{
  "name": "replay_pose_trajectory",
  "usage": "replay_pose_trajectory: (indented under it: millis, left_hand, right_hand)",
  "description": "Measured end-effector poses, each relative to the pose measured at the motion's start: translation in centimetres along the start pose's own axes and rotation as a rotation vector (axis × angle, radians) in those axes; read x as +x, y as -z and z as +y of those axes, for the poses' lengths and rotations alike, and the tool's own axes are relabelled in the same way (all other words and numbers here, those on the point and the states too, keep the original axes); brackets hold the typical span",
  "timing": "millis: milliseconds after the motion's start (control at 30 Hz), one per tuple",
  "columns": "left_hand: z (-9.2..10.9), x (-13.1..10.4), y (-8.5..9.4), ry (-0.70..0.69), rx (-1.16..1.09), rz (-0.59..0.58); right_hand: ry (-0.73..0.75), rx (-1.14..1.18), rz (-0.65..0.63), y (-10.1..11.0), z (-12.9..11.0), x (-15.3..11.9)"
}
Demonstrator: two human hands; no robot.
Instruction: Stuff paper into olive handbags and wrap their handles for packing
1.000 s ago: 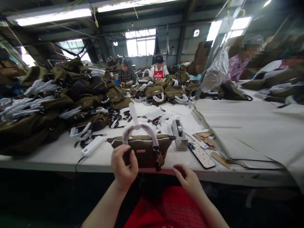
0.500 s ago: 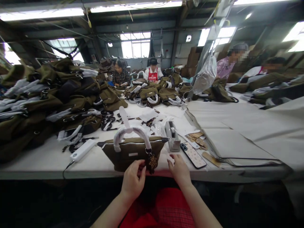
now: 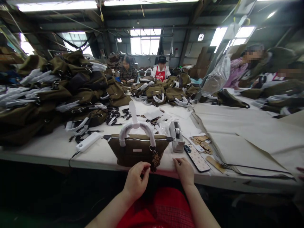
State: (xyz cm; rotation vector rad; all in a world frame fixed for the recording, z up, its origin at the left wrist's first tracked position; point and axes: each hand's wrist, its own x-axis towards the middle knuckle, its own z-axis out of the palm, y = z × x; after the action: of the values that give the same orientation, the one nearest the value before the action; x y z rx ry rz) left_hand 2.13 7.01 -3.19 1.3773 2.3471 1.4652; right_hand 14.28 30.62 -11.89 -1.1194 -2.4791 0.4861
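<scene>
An olive handbag [image 3: 140, 154] stands upright at the table's front edge, its two handles [image 3: 136, 125] wrapped in white. A brown patterned charm [image 3: 155, 160] hangs from the right end of the near handle. My left hand [image 3: 137, 179] is at the bag's lower front, thumb and fingertips together beside the charm; what they hold, if anything, is too small to tell. To the right of the bag, my right hand [image 3: 184, 169] rests at the table edge with fingers curled and fingertips together. Whether something is between them cannot be made out.
Olive bags [image 3: 80, 82] are piled high on the left. A white device [image 3: 88, 142] lies left of the handbag. To the right are a tape dispenser [image 3: 177, 137], a phone [image 3: 196, 158], brown tags [image 3: 201, 142] and large pale sheets [image 3: 237, 139]. People sit across the table.
The view has shifted, so most things appear further right. My right hand's fingers have drawn closer together. The handbag still stands, and my left hand remains near the charm.
</scene>
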Motion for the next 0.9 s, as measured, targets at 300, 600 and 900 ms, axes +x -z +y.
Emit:
replay_pose_trajectory:
  millis: [300, 600, 900]
  left_hand:
    - [0.1, 0.0, -0.3, 0.026, -0.038, -0.046]
    - [3.7, 0.9, -3.1, -0.123, -0.033, -0.274]
    - [5.2, 1.9, -6.6, -0.236, -0.124, -0.463]
  right_hand:
    - [-0.032, 0.03, 0.233, 4.0, 3.4, -3.0]
    - [0.277, -0.163, 0.403, 9.2, 1.3, -7.3]
    - [0.547, 0.205, 0.358, 10.4, -2.9, -9.9]
